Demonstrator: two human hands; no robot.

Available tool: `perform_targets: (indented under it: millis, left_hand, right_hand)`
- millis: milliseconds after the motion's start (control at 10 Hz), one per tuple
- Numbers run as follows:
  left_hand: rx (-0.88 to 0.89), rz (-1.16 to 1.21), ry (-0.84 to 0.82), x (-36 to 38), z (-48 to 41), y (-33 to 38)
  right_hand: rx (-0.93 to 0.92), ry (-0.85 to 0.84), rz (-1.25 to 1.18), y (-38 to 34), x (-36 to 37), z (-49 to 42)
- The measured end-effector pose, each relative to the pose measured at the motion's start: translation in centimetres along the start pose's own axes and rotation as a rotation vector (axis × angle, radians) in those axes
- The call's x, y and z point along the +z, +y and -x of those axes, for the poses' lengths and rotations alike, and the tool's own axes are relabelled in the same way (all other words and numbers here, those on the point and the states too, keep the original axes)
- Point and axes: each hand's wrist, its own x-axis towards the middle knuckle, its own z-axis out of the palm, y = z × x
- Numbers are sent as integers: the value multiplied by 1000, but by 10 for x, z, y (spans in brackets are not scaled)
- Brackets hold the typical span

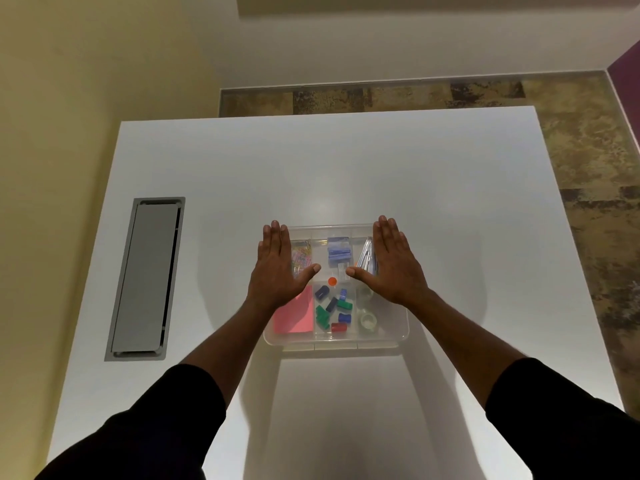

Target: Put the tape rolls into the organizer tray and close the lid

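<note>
Left hand and right hand flat, fingers spread, grip holding nothing, palms pressing clear plastic organizer tray lid. Two clear tape rolls inside; white desk beneath.

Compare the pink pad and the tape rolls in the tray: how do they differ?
The pink pad is flat, opaque and bright; the tape rolls are round, clear and faint. The pad lies in the near-left compartment, partly under the left hand; the rolls lie in the near-right one, the farther roll by the right hand. There is one pad but two rolls. Both sit inside the organizer tray.
</note>
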Motion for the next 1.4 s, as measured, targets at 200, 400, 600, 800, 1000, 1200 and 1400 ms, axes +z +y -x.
perform_targets:
  millis: [200, 400, 600, 800, 1000, 1200, 1400]
  left_hand:
    - [-33, 0, 56, -4, 16, 0]
    - [-168, 122, 40, 20, 110, 18]
    - [-237, 207, 41, 50, 147, 29]
    - [-228, 168, 74, 56, 146, 28]
    - [-270, 177, -12, 48, 144, 30]
    - [-96, 3, 62, 5, 128, 30]
    - [110, -114, 288, -102, 77, 42]
  right_hand:
    - [0, 7, 39, 4, -6, 18]
    - [95, 39, 21, -20, 20, 101]
    - [138, 77, 50, -36, 50, 131]
    - [121, 147, 84, -34, 61, 128]
    - [131, 85, 69, -39, 51, 131]
    - [8, 150, 100, -38, 9, 125]
    - [-60, 308, 121, -52, -93, 78]
